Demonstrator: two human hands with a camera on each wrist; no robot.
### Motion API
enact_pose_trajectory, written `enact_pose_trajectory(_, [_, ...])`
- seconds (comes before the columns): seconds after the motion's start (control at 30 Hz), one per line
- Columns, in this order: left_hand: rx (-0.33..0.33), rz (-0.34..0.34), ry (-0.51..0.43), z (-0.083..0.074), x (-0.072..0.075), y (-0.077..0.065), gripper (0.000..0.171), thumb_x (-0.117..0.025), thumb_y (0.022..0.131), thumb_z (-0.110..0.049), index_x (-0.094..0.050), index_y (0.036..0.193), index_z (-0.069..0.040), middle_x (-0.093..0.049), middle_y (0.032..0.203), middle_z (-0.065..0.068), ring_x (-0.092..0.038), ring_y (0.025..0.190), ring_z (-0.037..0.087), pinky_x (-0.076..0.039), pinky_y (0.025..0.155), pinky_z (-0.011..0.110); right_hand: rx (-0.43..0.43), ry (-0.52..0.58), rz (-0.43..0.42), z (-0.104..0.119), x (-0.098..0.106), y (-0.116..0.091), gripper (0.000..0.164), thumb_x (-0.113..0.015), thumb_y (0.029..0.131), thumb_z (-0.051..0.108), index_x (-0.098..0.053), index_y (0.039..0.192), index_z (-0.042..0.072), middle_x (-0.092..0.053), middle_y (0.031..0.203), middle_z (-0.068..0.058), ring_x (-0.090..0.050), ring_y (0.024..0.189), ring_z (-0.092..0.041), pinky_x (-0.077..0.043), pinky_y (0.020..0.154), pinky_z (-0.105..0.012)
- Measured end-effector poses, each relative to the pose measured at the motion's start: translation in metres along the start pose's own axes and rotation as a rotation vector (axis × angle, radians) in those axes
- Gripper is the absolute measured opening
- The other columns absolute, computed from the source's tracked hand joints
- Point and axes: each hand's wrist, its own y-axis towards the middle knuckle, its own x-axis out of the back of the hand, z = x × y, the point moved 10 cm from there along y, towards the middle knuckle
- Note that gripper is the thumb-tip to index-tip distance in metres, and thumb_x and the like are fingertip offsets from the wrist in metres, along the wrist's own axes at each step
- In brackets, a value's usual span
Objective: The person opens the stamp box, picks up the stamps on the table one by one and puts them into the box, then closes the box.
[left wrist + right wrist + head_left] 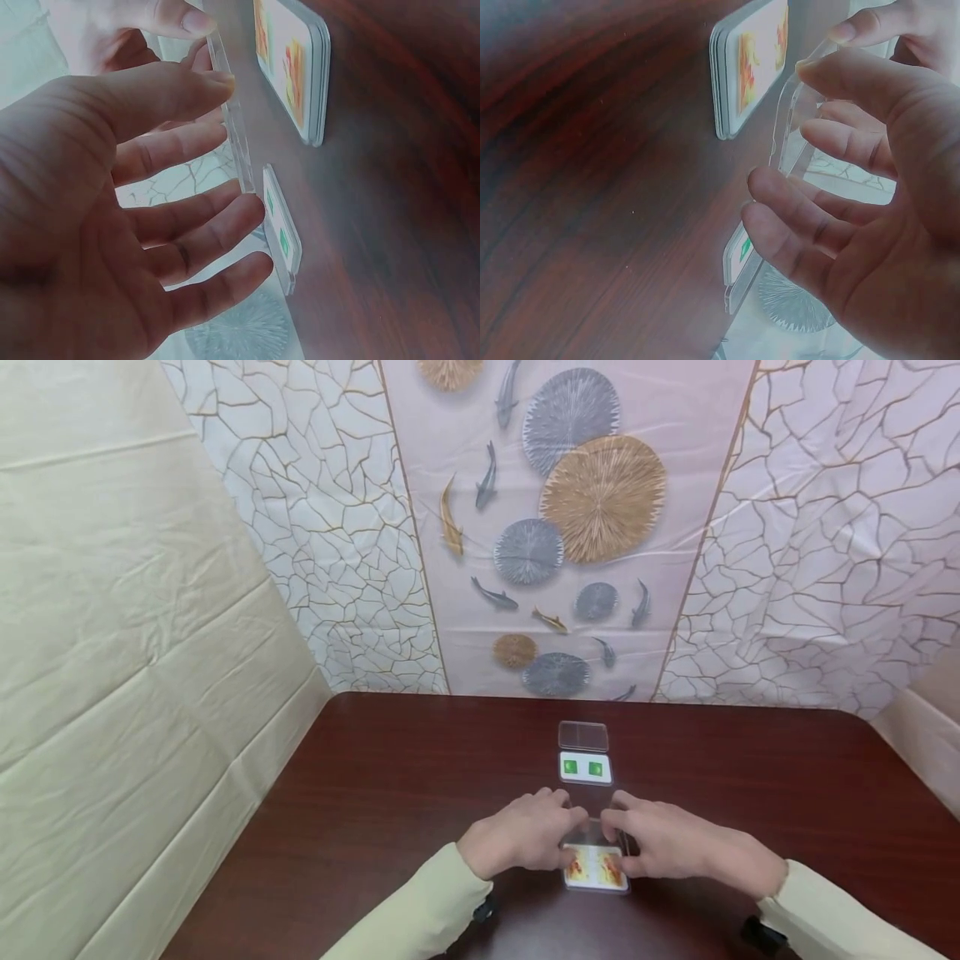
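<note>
Both hands hold a thin clear plastic cover (234,124) between them, its panel tilted above the table. My left hand (525,833) pinches one side with the thumb against the near edge and fingertips at the far edge. From the other side my right hand (675,842) grips it in the same way. Just beneath lies a flat white rectangular piece (595,875) with two orange-red pictures and a layered edge, apart from the cover. Farther back is a similar white piece (583,768) bearing two green squares.
Directly behind the green-marked piece lies another clear cover (583,736), flat on the dark red-brown wooden table (420,760). A patterned cloth (465,610) hangs behind the table's far edge, and a plain cream cloth (150,693) hangs along the left.
</note>
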Motion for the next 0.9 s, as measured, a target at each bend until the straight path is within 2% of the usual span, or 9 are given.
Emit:
enact_pose_trajectory(0.4, [-0.011, -0.032, 0.022, -0.007, 0.001, -0.011, 0.042, -0.075, 0.084, -0.039, -0.062, 0.123, -0.029, -0.059, 0.109, -0.005, -0.052, 0.090, 0.011, -0.048, 0.072, 0.026, 0.046, -0.034, -0.038, 0.011, -0.002, -0.007, 0.025, -0.078, 0.079, 0.032, -0.057, 0.088, 0.025, -0.045, 0.095, 0.007, -0.042, 0.060, -0.002, -0.037, 0.052, -0.020])
enact_pose_trajectory(0.9, [-0.018, -0.010, 0.008, -0.014, -0.014, -0.013, 0.040, -0.076, 0.082, -0.038, -0.063, 0.119, -0.031, -0.058, 0.109, -0.007, -0.051, 0.094, 0.011, -0.047, 0.074, 0.027, 0.080, 0.005, -0.022, 0.012, -0.015, -0.012, 0.023, -0.078, 0.081, 0.031, -0.056, 0.087, 0.026, -0.046, 0.097, 0.007, -0.040, 0.059, 0.000, -0.037, 0.052, -0.019])
